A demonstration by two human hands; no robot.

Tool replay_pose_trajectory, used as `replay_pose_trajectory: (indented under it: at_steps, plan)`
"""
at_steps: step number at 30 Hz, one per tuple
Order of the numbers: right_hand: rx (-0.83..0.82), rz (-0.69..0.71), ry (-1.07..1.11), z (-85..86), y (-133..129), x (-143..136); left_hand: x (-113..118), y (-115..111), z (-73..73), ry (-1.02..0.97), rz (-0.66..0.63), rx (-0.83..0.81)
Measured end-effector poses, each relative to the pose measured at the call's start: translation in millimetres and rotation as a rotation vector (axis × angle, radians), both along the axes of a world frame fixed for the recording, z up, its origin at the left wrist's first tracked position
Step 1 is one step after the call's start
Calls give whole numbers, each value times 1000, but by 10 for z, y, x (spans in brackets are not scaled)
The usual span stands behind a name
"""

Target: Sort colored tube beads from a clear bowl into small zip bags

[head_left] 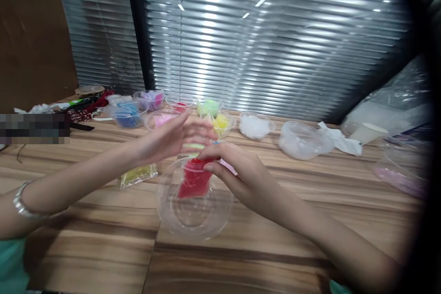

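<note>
Slatted grey blinds [275,46], split by a dark post [138,23], catch streaks of white light [262,1] behind a wood-grained worktop [258,257], a brown panel [34,41] at left.

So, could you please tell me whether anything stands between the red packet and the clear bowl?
Nothing visible does. The right hand holds the red packet by its top, over the clear bowl; the left hand shows higher in view, not between them.
</note>
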State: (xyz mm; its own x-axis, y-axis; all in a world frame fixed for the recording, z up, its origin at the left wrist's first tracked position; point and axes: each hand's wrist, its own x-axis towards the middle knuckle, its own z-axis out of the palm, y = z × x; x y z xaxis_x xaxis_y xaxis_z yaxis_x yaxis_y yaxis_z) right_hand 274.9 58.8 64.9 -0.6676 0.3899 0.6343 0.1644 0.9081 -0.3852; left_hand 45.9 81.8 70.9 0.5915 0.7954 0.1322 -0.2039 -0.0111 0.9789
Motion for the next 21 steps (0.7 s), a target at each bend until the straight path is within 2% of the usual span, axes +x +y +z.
replay_pose_trajectory:
  at_steps: [1,3,5,7,15,21]
  plan:
    - [-7,11,13,18,-8,5,-60,-69,-111,16,-98,0]
    - [-7,31,30,40,-23,-2,-180,-140,-255,20,-213,7]
    - [9,43,21,39,-27,-21,-249,-143,-301,26,-287,32]
    - [27,45,18,22,-17,-36,-252,-116,-286,44,-326,23]
    - [-31,41,29,2,46,1,-121,-100,-244,-66,-330,1]
    - [-3,68,-87,31,80,56,-104,-90,-257,-88,-315,8]
